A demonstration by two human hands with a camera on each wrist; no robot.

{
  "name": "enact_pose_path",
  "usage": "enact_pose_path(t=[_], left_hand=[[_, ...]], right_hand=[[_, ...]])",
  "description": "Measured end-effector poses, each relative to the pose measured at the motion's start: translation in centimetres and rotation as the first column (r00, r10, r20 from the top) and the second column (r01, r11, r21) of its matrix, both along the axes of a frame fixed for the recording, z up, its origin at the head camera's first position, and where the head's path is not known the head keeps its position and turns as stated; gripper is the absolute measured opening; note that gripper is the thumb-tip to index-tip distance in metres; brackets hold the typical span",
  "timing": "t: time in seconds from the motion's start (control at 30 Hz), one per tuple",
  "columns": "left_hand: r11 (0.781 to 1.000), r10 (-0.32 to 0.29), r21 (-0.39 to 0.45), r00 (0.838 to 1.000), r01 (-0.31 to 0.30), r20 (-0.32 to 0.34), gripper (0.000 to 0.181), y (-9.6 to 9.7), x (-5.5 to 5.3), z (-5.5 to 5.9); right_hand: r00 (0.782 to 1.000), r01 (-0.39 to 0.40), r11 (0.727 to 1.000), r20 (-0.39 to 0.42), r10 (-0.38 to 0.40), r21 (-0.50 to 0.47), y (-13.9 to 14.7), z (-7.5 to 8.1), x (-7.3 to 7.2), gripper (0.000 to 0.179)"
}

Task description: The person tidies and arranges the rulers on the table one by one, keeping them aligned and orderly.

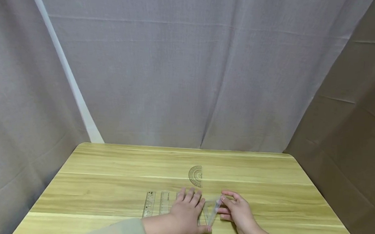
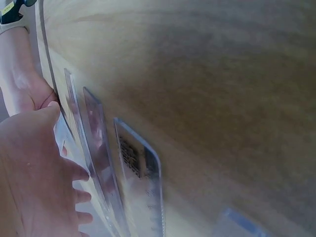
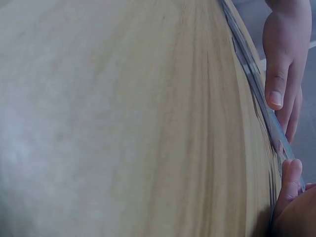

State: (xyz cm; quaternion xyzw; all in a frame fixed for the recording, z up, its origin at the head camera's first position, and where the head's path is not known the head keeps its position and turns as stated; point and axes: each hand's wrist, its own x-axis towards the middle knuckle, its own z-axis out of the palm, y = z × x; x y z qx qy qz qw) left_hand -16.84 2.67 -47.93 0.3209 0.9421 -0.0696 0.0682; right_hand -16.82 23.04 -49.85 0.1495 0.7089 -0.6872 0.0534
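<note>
My right hand pinches a clear triangular set square between thumb and fingers, its near side tilted up from the table. My left hand lies palm down with fingers straight over several clear rulers, its thumb at the set square's lower corner. Two of these, an outer ruler and a neighbouring ruler, show left of that hand; the others are partly covered. In the left wrist view, a ruler end with dark printing stands out. The right wrist view catches the right thumb against the clear plastic edge.
A clear protractor lies beyond the hands, its straight edge facing right. The wood-grain table is bordered by grey curtains at the back and sides.
</note>
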Motion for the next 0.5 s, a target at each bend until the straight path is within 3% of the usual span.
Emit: enact_pose_path(t=[0.5], left_hand=[[1.0, 0.022, -0.014, 0.999, -0.023, -0.024, 0.096, 0.38, -0.21, -0.11]], right_hand=[[0.999, -0.028, 0.999, 0.019, 0.028, 0.016, 0.57, -0.06, 0.29, 0.037]])
